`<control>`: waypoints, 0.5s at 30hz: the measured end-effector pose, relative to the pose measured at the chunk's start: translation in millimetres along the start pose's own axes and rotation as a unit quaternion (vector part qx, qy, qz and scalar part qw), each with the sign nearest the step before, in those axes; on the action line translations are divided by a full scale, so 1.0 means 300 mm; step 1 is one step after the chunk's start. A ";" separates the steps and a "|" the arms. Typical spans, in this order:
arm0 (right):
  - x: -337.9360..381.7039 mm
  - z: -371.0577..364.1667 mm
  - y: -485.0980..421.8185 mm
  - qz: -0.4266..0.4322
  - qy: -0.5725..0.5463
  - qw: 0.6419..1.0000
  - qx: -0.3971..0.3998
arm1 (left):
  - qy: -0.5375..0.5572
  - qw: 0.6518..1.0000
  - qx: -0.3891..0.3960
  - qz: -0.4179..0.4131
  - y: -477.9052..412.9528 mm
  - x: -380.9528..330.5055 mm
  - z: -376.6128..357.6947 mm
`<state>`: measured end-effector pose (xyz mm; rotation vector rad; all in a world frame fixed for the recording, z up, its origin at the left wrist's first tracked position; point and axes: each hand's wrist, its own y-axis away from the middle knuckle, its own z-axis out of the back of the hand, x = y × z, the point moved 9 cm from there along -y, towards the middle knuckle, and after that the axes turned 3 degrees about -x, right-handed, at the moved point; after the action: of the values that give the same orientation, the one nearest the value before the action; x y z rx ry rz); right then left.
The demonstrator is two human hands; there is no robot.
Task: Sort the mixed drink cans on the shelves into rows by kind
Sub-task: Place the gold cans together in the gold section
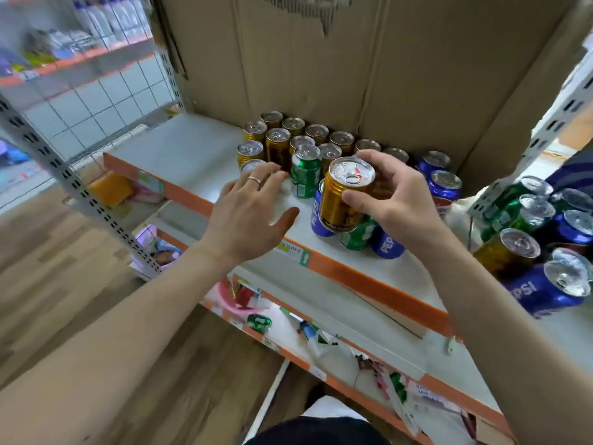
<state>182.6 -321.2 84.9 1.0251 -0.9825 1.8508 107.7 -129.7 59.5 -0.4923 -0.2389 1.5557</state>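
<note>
While the right hand (394, 194) grips a gold can (345, 200), thumb on its near side and fingers curled round the far side, the left hand (250, 213) is spread flat with straight fingers and holds nothing. The held can is upright and slightly tilted, its silver top facing the camera. It is over the front right part of the white shelf (192, 146) and covers part of a blue Pepsi can (317, 216); whether it touches that can cannot be told. Just beside it, below the right palm, stand a front green can (356, 236) and another blue can (386, 245).

The left hand, with a ring (255, 179) on one finger, reaches over the shelf. Its fingertips are at a silver-topped can (252, 165) at the front of the gold rows (277, 146), which run in neat lines back to the cardboard backing (385, 75). A rear green can (305, 175) stands upright against the front of those rows, between the two hands. Two more blue cans (444, 184) stand at the back right, beyond the right hand.

On the neighbouring shelf to the right sits a mixed cluster (513, 200) of green, blue and gold cans. The lower shelf (282, 293) holds loose packets (321, 335).
</note>
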 end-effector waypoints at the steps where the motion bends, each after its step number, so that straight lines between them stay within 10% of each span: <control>1: 0.005 -0.030 -0.032 0.006 0.002 1.000 0.009 | -0.006 1.000 0.004 0.011 -0.010 0.030 -0.001; 15: -0.046 -0.362 -0.257 -0.025 0.120 0.991 0.058 | 0.002 0.999 0.031 0.031 -0.108 0.326 -0.052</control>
<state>225.2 -198.7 50.9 0.8612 -0.7081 1.9554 145.4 -33.6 44.5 -0.4566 -0.1730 1.6177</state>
